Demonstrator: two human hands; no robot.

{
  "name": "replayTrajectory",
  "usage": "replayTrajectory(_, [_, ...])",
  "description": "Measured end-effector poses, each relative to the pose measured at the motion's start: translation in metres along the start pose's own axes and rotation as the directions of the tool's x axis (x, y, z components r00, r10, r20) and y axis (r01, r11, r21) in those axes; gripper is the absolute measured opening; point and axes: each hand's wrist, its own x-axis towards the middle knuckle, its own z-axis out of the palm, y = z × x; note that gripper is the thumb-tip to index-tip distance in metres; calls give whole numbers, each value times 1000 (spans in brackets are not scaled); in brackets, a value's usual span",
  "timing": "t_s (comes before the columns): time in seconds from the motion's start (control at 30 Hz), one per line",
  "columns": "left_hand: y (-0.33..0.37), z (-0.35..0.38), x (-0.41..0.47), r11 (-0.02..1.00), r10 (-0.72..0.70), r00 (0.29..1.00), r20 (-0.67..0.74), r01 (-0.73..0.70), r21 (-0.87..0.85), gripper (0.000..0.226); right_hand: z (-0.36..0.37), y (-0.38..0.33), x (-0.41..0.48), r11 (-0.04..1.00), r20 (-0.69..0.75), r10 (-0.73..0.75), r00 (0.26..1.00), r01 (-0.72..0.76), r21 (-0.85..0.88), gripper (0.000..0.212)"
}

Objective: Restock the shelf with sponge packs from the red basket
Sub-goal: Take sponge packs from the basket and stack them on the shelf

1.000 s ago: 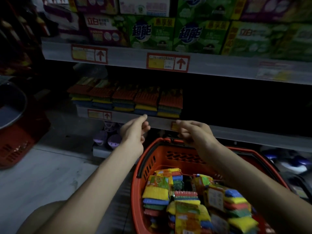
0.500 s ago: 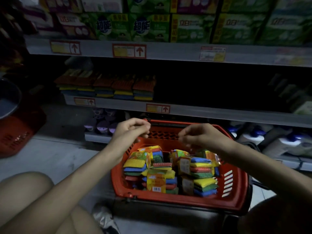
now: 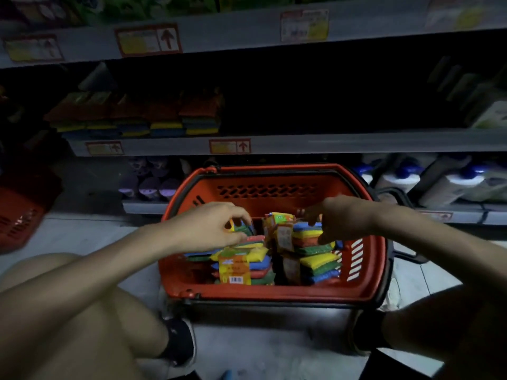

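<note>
In red basket [image 3: 274, 293]: left grip [image 3: 211, 226] pinching top of sponge pack [image 3: 244, 230], mostly hidden under fingers. Beside it, right grip [image 3: 340, 218] curled over neighbouring packs [image 3: 307, 233]; hold or mere touch, cannot tell, blurred. On shelf [image 3: 301, 144] above, dim sponge row [image 3: 137, 116] at left, rest lost in dark.

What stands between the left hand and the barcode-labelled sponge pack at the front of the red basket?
Likely nothing, so yes: the barcode pack lies uncovered on top, close beside the left hand, and the red basket is open above.
</note>
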Motion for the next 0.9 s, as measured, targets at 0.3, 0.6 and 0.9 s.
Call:
replayTrajectory(0.3, [-12, 53, 57, 938, -119, 904, 412, -34, 346, 76, 28, 23, 42, 968, -50, 28, 998, -40, -250, 67])
replayTrajectory(0.6, [-36, 42, 70, 995, -77, 851, 519, 102, -20, 58, 45, 29, 51, 988, -80, -39, 996, 26, -151, 91])
replayTrajectory(0.9, [-42, 50, 75, 918, -228, 961, 157, 266, -295, 36, 48, 19, 60, 978, -181, -37, 983, -2, -210, 85])
